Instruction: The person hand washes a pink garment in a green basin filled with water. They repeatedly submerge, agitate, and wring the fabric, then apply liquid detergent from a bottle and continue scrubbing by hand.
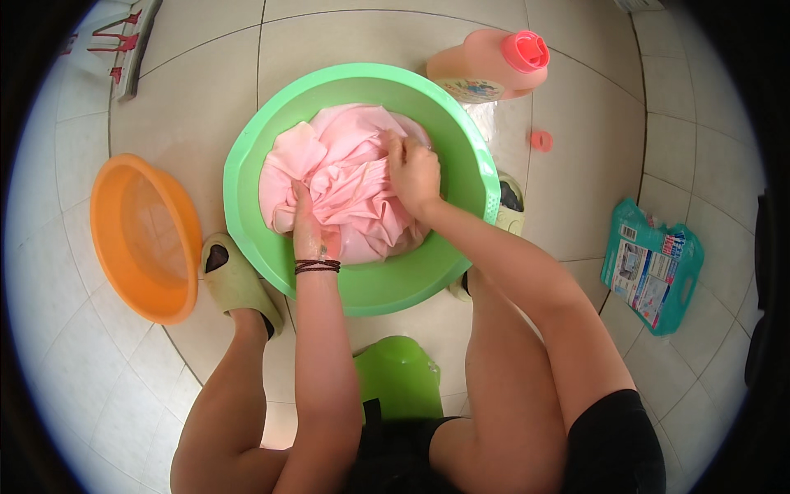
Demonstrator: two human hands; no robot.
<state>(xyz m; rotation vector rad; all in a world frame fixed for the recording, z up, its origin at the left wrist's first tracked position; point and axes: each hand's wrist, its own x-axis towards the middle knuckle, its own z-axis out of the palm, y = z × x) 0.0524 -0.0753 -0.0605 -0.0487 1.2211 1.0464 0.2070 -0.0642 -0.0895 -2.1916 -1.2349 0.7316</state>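
Note:
A wet, crumpled pink cloth [352,191] lies bunched in a large green plastic basin [364,302] on the floor between my feet. On the cloth's near left side, my left hand [311,225] holds a fold, its thumb on top and its fingers mostly hidden by fabric. My right hand [415,173] is curled tight over the cloth's right side, with a bit of fabric gripped in the fist. Both hands are inside the basin's rim.
An orange basin [191,247] leans at the left wall. Behind the green one stands a pink detergent bottle [484,58], with a small pink cap [542,141] nearby on the tiles. A teal package [654,265] lies right. A green plastic stool [401,376] is beneath me.

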